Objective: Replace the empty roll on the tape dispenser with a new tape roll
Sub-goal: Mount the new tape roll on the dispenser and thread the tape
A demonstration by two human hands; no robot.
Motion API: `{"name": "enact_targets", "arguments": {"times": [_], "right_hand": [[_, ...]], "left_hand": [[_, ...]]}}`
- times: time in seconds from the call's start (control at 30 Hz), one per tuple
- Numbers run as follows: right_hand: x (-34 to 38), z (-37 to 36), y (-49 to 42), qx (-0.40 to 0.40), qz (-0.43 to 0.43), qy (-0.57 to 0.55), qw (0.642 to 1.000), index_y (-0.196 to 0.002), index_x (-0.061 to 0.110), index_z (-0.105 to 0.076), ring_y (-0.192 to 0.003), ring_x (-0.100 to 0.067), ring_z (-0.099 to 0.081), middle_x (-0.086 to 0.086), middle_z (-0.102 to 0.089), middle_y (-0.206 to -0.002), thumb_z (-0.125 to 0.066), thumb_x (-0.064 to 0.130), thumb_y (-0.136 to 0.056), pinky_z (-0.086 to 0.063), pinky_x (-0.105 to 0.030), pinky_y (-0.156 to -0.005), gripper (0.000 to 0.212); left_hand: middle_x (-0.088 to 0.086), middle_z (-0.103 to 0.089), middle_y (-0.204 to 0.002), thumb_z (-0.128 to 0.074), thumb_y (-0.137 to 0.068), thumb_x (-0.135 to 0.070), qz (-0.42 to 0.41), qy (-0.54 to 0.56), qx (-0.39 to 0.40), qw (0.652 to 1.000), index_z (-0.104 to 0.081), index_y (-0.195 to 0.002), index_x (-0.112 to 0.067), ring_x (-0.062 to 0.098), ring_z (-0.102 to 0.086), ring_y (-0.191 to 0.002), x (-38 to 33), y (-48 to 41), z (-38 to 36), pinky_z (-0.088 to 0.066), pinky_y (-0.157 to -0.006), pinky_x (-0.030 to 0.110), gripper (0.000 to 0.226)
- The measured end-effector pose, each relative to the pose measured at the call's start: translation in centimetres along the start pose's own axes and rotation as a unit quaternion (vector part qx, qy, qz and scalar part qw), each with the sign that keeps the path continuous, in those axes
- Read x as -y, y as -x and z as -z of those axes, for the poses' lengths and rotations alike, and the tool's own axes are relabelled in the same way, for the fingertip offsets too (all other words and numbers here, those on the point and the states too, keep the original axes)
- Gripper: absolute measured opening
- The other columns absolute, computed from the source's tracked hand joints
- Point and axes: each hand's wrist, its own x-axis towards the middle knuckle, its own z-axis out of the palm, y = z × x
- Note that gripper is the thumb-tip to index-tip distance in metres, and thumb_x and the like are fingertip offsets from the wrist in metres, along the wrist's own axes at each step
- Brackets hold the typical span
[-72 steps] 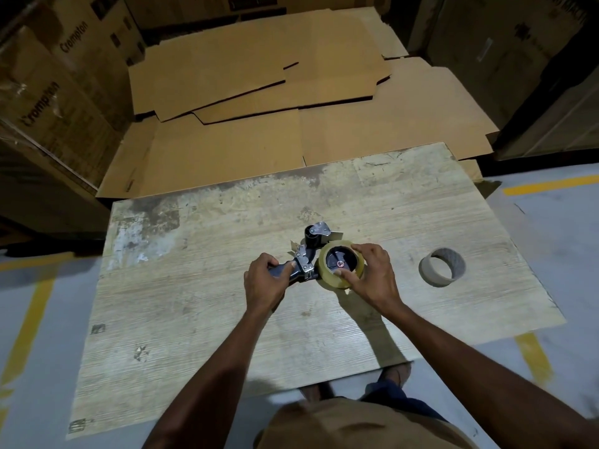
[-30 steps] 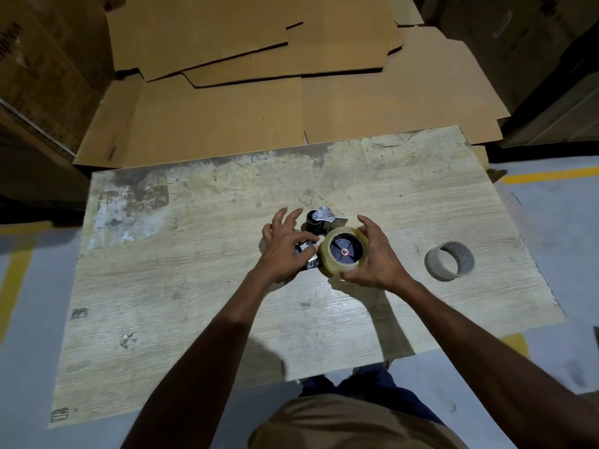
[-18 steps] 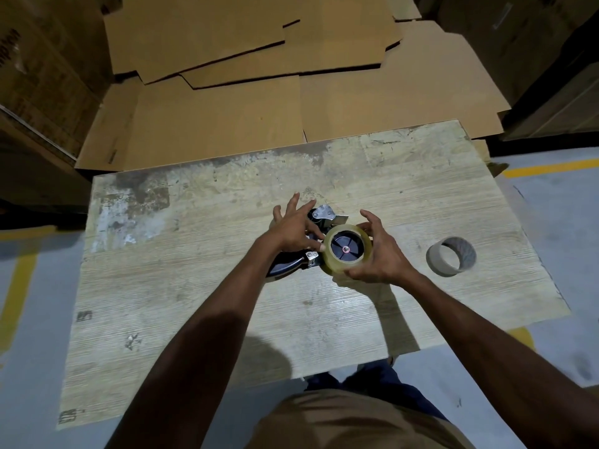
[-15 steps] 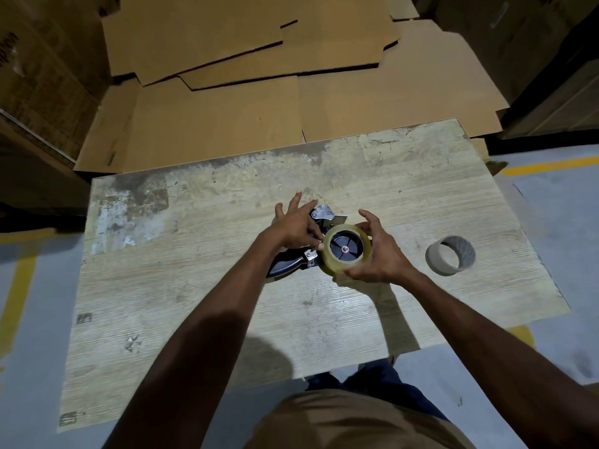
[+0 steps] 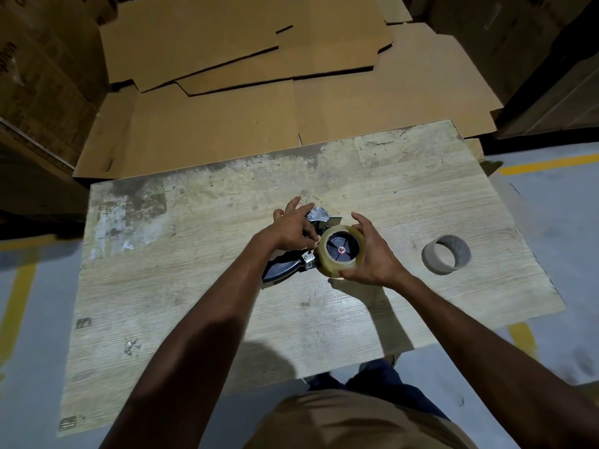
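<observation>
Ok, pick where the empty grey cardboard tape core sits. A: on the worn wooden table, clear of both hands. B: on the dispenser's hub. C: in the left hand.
A: the empty grey cardboard core lies on the worn wooden table, apart from the right hand.

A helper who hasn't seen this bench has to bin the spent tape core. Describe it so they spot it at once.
Start at the worn wooden table in front of the flattened cardboard. Near its right edge, well clear of the tape dispenser, a short grey cardboard ring sits alone. Unlike the glossy yellowish tape roll on the dispenser, it is dull, hollow and bare of tape.
</observation>
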Motion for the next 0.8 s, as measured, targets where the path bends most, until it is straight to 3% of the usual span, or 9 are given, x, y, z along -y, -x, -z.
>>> {"name": "enact_targets", "arguments": {"times": [0.1, 0.2, 0.33, 0.4, 0.53, 0.67, 0.8], "right_hand": [[0.2, -0.7, 0.1, -0.020, -0.002, 0.015, 1.000, -0.161, 0.032, -0.014, -0.139, -0.021, -0.045, -0.003, -0.043, -0.153, -0.097, 0.055, -0.049, -0.045, -0.040, -0.111, 0.141], [0.3, -0.8, 0.1, -0.036, -0.001, 0.020, 0.999, -0.161, 0.031, -0.016, -0.136, -0.021, -0.049, -0.004, -0.046, -0.152, -0.096, 0.052, -0.052, -0.048, -0.038, -0.107, 0.137], [-0.1, 0.0, -0.2, -0.035, -0.007, 0.018, 0.999, -0.159, 0.034, -0.015, -0.132, -0.020, -0.055, -0.004, -0.050, -0.150, -0.099, 0.043, -0.051, -0.047, -0.031, -0.105, 0.137], [-0.2, 0.6, -0.5, -0.032, -0.010, 0.016, 0.999, -0.158, 0.038, -0.015, -0.133, -0.022, -0.055, -0.005, -0.050, -0.150, -0.100, 0.040, -0.050, -0.048, -0.032, -0.105, 0.138], [-0.6, 2.0, -1.2, -0.025, -0.015, 0.016, 0.999, -0.159, 0.036, -0.016, -0.131, -0.023, -0.056, -0.006, -0.050, -0.151, -0.102, 0.032, -0.052, -0.045, -0.027, -0.102, 0.138], [-0.8, 2.8, -1.6, -0.016, -0.013, 0.017, 1.000, -0.159, 0.038, -0.014, -0.132, -0.024, -0.056, -0.006, -0.049, -0.153, -0.102, 0.034, -0.050, -0.049, -0.035, -0.109, 0.140], [-1.2, 2.8, -1.7, -0.022, -0.009, 0.017, 1.000, -0.158, 0.037, -0.016, -0.130, -0.021, -0.058, -0.003, -0.052, -0.151, -0.102, 0.037, -0.051, -0.046, -0.027, -0.104, 0.137]], "left_hand": [[-0.008, -0.006, -0.171, -0.086, -0.077, -0.036, 0.010, -0.007, 0.020, 1.000, -0.082, -0.103, -0.027, 0.019, 0.015, -0.156, -0.4, 0.0, 0.2, -0.001, -0.119, 0.054, 0.028], [-0.007, -0.012, -0.170, -0.090, -0.072, -0.035, 0.010, 0.007, -0.001, 1.000, -0.083, -0.096, -0.026, 0.019, 0.011, -0.156, -0.4, 0.0, 0.0, -0.006, -0.119, 0.053, 0.027], [-0.002, -0.021, -0.167, -0.091, -0.072, -0.031, 0.009, 0.063, -0.011, 0.998, -0.082, -0.096, -0.021, 0.017, -0.003, -0.154, -0.5, 0.3, -0.4, -0.017, -0.119, 0.048, 0.028], [0.005, -0.021, -0.166, -0.090, -0.075, -0.027, 0.009, 0.104, -0.016, 0.994, -0.082, -0.097, -0.020, 0.017, -0.012, -0.152, -0.8, 0.4, -0.7, -0.031, -0.117, 0.043, 0.024], [0.012, -0.027, -0.164, -0.087, -0.078, -0.027, 0.000, 0.123, -0.076, 0.989, -0.084, -0.097, -0.021, 0.026, -0.021, -0.148, -1.3, 0.1, -2.3, -0.038, -0.113, 0.049, 0.020], [0.002, -0.039, -0.157, -0.085, -0.077, -0.029, 0.007, 0.152, -0.150, 0.977, -0.085, -0.097, -0.022, 0.023, -0.029, -0.140, -1.5, -0.1, -4.4, -0.039, -0.109, 0.051, 0.021], [-0.002, -0.045, -0.152, -0.081, -0.078, -0.032, 0.020, 0.195, -0.234, 0.952, -0.084, -0.095, -0.025, 0.018, -0.033, -0.140, -1.1, -0.4, -6.6, -0.040, -0.109, 0.051, 0.018]]}}
